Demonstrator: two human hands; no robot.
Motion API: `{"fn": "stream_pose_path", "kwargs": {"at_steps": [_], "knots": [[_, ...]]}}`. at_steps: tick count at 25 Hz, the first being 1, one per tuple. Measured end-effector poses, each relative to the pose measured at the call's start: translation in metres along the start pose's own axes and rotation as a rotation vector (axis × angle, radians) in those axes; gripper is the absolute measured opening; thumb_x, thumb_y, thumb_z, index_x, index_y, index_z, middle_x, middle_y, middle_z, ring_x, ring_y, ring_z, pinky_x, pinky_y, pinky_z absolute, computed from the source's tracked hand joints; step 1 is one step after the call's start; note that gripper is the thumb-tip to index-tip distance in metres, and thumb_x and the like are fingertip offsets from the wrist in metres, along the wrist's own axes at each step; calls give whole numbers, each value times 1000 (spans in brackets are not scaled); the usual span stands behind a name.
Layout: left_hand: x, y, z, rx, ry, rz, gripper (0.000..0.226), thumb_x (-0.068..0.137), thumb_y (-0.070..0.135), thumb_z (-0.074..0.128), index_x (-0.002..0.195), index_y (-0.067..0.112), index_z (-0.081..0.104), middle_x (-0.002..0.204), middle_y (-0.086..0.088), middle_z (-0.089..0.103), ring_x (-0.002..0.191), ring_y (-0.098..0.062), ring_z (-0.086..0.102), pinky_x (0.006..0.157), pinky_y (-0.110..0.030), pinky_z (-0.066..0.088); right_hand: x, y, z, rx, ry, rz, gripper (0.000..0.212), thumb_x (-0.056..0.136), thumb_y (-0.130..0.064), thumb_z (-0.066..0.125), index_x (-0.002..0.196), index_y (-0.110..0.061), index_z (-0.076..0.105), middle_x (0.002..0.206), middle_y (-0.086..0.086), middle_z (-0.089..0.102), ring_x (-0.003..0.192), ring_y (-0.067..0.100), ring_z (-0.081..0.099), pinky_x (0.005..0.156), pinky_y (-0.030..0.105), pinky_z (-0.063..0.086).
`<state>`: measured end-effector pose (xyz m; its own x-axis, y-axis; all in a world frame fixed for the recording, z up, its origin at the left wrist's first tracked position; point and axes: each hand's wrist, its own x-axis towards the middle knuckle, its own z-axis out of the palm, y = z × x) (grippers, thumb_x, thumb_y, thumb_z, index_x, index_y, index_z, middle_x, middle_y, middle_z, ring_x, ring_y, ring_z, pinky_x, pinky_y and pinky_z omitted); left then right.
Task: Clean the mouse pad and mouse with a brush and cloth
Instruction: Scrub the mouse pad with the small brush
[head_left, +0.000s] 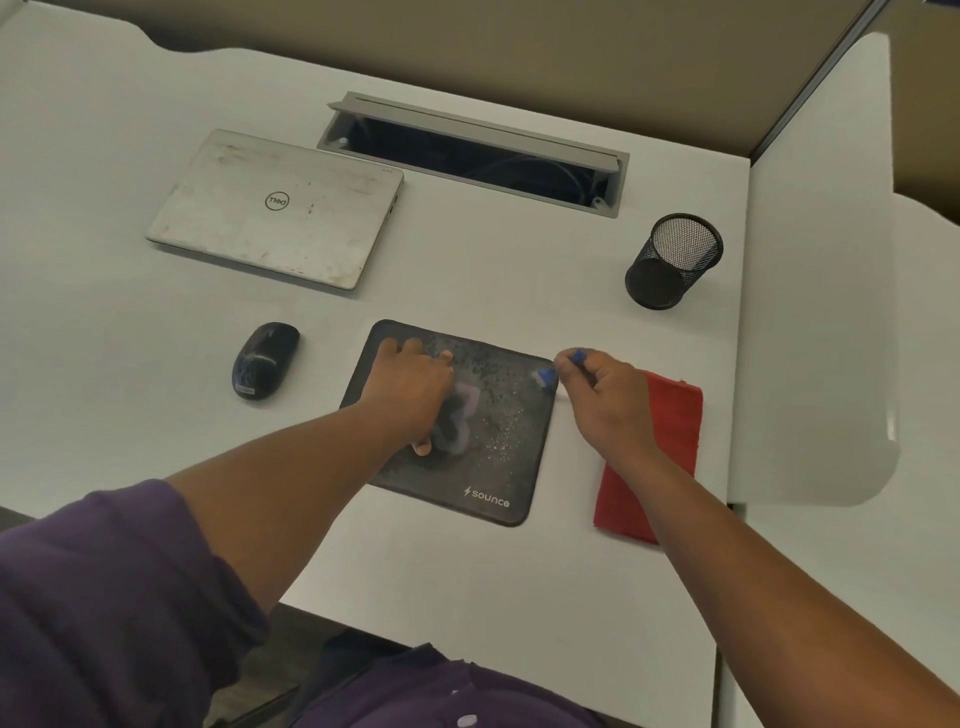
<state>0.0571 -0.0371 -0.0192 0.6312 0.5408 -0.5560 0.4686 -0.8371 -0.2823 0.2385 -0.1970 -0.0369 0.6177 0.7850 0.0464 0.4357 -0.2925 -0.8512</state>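
Note:
A black mouse pad (498, 447) speckled with white dust lies on the white desk. My left hand (410, 387) presses flat on the pad's left half with its fingers spread. My right hand (605, 395) grips a small blue brush (548, 374) whose head touches the pad's upper right corner. A black mouse (265, 359) sits on the desk to the left of the pad. A folded red cloth (670, 415) lies to the right of the pad, partly under my right wrist.
A closed silver laptop (275, 208) lies at the back left. A black mesh pen cup (674, 261) stands at the back right. An open cable tray (472, 153) is set into the white desk (156, 389). A white partition (815, 270) bounds the right side.

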Motion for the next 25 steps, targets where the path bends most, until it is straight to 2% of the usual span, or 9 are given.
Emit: {"fn": "stream_pose_path", "kwargs": {"at_steps": [3, 6, 10, 13, 15, 18, 20, 23, 25], "knots": [[2, 1, 3, 4, 13, -5, 112, 49, 62, 88, 142, 20, 43, 123, 2, 64, 116, -26, 47, 89, -42, 35, 2, 0, -2, -17, -24, 50, 14, 99, -24, 61, 92, -21, 73, 66, -32, 62, 65, -13, 59, 58, 3, 38], [3, 0, 5, -10, 20, -15, 117, 49, 62, 88, 146, 19, 40, 116, 2, 66, 115, -26, 47, 88, -41, 35, -1, 1, 1, -10, -43, 75, 17, 100, -28, 59, 92, -21, 72, 68, -20, 65, 60, -6, 57, 54, 10, 39], [2, 0, 4, -17, 6, -10, 114, 52, 60, 89, 146, 19, 40, 124, 2, 64, 118, -26, 46, 90, -41, 36, 2, -1, 0, 4, -67, 95, 16, 100, -28, 59, 88, -25, 69, 63, -28, 64, 65, -12, 60, 59, 5, 40], [1, 1, 1, 1, -2, -5, 109, 53, 56, 90, 144, 19, 44, 131, 2, 61, 119, -26, 45, 90, -40, 37, 0, 1, -1, 93, -107, 117, 14, 100, -26, 57, 92, -28, 68, 78, -18, 73, 69, 3, 67, 63, 18, 51], [0, 2, 1, -6, -2, -12, 109, 53, 56, 90, 145, 18, 44, 129, 2, 61, 119, -25, 45, 90, -39, 37, -1, 1, -2, 61, -116, 80, 14, 100, -28, 56, 94, -27, 69, 81, -8, 74, 62, 10, 61, 58, 24, 48], [0, 3, 0, 3, 0, -15, 111, 53, 56, 90, 146, 18, 43, 130, 2, 61, 120, -26, 45, 90, -39, 37, -4, 2, -2, -88, -205, 3, 17, 100, -28, 54, 90, -31, 67, 72, -16, 65, 61, 2, 57, 54, 13, 38], [1, 3, 1, 5, 6, -10, 109, 53, 56, 90, 144, 19, 44, 132, 3, 60, 120, -26, 45, 89, -39, 37, -4, 1, -4, -116, -205, -13, 14, 101, -27, 50, 100, -29, 64, 78, -17, 63, 69, 0, 59, 58, 11, 39], [1, 3, 3, -2, 12, -11, 110, 51, 58, 90, 144, 19, 45, 130, 3, 61, 119, -26, 45, 87, -39, 37, -1, 1, -4, -331, -257, -64, 19, 104, -28, 47, 111, -16, 60, 91, -1, 68, 80, 15, 62, 66, 34, 47], [2, 3, 3, -2, 18, -10, 109, 51, 58, 90, 143, 19, 46, 128, 2, 62, 118, -26, 46, 86, -39, 37, -2, 1, 1, -355, -365, -89, 19, 102, -24, 53, 111, -13, 65, 103, 3, 70, 93, 21, 63, 79, 36, 49]]}}
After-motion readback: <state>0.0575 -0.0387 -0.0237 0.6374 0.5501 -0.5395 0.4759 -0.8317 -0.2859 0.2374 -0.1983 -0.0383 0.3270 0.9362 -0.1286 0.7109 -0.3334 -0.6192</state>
